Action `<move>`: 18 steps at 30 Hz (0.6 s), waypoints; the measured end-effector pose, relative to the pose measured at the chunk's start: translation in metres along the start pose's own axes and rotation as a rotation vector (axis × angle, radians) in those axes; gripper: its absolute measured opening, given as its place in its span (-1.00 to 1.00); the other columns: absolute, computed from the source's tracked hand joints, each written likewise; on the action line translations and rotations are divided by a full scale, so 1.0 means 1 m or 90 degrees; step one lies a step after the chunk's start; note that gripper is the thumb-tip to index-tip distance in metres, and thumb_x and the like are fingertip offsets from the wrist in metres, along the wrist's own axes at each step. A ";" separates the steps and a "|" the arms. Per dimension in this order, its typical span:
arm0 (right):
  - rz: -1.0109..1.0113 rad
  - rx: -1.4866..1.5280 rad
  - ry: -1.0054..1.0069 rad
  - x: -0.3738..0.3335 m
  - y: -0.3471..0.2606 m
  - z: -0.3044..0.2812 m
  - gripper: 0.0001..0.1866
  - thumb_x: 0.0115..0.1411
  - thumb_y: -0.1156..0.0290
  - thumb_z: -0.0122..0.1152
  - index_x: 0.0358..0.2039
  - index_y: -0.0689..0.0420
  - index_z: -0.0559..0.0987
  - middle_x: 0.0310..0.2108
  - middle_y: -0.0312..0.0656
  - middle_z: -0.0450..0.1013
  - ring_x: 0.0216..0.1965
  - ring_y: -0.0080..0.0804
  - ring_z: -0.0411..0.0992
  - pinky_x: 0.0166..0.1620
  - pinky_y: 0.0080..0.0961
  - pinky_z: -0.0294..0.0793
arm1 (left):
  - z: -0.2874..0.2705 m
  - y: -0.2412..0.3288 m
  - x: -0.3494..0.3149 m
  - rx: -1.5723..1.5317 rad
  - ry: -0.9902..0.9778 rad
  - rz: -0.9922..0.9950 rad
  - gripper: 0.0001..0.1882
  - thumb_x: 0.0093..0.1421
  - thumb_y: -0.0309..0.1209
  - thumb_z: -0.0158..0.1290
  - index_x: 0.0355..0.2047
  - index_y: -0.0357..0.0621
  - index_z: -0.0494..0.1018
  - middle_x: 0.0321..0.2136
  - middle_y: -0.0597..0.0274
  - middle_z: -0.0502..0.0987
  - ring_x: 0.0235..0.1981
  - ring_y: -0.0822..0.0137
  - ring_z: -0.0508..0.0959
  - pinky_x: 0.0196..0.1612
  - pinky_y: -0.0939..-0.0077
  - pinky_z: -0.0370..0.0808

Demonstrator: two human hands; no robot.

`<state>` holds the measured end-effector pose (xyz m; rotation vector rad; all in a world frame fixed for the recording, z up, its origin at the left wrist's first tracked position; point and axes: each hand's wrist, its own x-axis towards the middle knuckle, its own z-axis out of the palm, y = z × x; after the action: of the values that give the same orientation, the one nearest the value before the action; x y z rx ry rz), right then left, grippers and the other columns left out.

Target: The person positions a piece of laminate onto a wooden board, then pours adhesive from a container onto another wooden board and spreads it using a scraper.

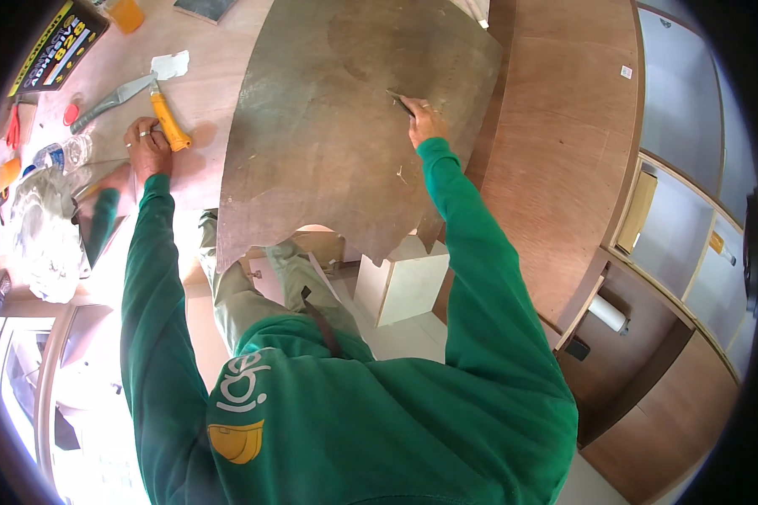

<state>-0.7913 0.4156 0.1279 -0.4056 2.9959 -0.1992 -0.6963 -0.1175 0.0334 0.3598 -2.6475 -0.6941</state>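
A large brown sheet (337, 143) with a ragged near edge lies in front of me and overhangs toward my legs. My right hand (427, 124) is closed on a thin dark blade-like tool (404, 104), its tip at the sheet's surface. Small light scraps lie on the sheet near that tip and lower down. To the left, my left hand (147, 149) rests on the pale tabletop (206, 93), fingers laid down and slightly bent. Right beside it is a yellow-handled tool (170, 122). A long grey tool (114, 103) lies just beyond.
A black-and-yellow tin (59, 46) and an orange container (126, 15) stand far left. Nearer are a clear plastic bottle (67, 153) and a crumpled plastic bag (49, 236). Right of the sheet is a wooden panel (560, 151) beside open shelving (674, 210). A white box (408, 282) stands below.
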 end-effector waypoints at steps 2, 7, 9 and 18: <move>-0.023 -0.030 -0.014 -0.002 -0.001 0.010 -0.40 0.01 0.62 0.14 0.09 -0.19 0.46 -0.05 -0.21 0.42 -0.08 -0.07 0.39 -0.05 -0.18 0.40 | -0.001 -0.005 0.000 0.002 -0.003 0.003 -0.76 0.05 -0.60 -0.08 -0.26 -0.11 0.43 -0.19 0.11 0.46 -0.11 0.01 0.40 -0.02 0.14 0.34; -0.014 -0.062 -0.115 -0.091 0.000 0.006 -0.25 -0.11 0.65 0.21 0.14 -0.25 0.41 0.04 -0.33 0.37 0.00 -0.14 0.35 -0.01 -0.11 0.35 | -0.003 0.002 -0.001 -0.006 -0.003 -0.004 -0.76 0.05 -0.61 -0.08 -0.26 -0.10 0.43 -0.18 0.10 0.46 -0.12 0.00 0.40 -0.03 0.14 0.35; 0.006 -0.060 -0.128 -0.123 -0.004 0.004 -0.22 -0.13 0.65 0.21 0.15 -0.25 0.39 0.08 -0.32 0.35 0.07 -0.15 0.31 0.04 -0.11 0.32 | -0.004 -0.001 -0.003 0.004 0.001 -0.007 -0.76 0.05 -0.60 -0.08 -0.25 -0.10 0.43 -0.18 0.10 0.46 -0.12 0.00 0.40 -0.03 0.15 0.35; 0.092 -0.066 -0.187 -0.262 -0.005 0.018 -0.17 -0.09 0.65 0.14 0.24 -0.26 0.31 0.14 -0.25 0.31 0.16 -0.12 0.24 0.20 -0.06 0.11 | 0.002 -0.011 -0.005 0.012 0.004 0.008 -0.76 0.06 -0.59 -0.08 -0.25 -0.08 0.44 -0.17 0.12 0.46 -0.12 0.00 0.40 -0.03 0.14 0.35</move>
<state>-0.5369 0.4793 0.1353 -0.2044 2.7371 0.0267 -0.6911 -0.1242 0.0243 0.3506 -2.6493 -0.6624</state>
